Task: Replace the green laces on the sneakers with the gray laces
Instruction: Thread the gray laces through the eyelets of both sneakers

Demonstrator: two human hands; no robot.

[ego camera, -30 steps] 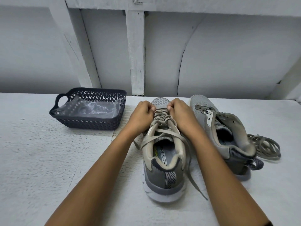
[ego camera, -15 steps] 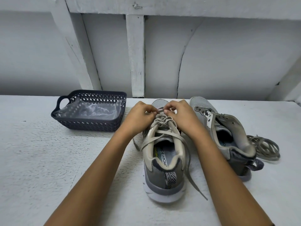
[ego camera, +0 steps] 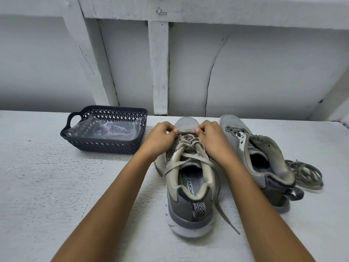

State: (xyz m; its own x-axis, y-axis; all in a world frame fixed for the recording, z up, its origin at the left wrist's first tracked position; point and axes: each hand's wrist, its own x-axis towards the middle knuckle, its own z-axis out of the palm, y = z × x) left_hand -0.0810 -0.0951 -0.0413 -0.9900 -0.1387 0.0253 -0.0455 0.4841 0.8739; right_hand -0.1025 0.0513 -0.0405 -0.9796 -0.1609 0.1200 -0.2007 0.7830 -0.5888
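While the sneaker (ego camera: 188, 188) stood heel toward the viewer on the table (ego camera: 56, 186), the left hand (ego camera: 160, 138) and right hand (ego camera: 212, 138) each pinched its lace (ego camera: 186, 131) at the toe-end eyelets. Just right of it lay a 2nd sneaker (ego camera: 245, 146), unlaced, with a loose lace (ego camera: 304, 173) coiled at its heel. A basket (ego camera: 105, 147) sat left.
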